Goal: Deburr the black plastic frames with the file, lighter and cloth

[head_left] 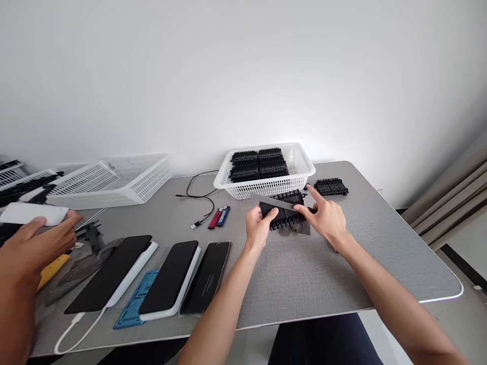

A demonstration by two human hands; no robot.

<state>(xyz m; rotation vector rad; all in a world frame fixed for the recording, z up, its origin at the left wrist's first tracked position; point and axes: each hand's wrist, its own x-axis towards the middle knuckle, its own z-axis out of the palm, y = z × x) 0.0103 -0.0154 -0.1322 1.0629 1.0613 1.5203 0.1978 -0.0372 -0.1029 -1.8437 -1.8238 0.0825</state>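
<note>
My left hand [258,225] grips the left end of a black plastic part [287,215], a flat rectangle with toothed long edges, held just above the table. My right hand [325,215] closes round the dark handle of a flat, grey, blade-like metal tool [276,202]. The tool lies slantwise across the top of the part, its tip pointing left past my left fingers. Whether it is a knife or a file I cannot tell. My right index finger stretches forward beside the part's right end. Below the part, a dark scrap [302,226] shows on the table.
A white basket [262,191] holds several similar black parts; another part [331,186] lies right of it. Lighters [219,217], a black cable [201,195] and phones [169,276] lie leftward. At far left, a co-worker's hand [45,241] holds a white object near another basket [140,180].
</note>
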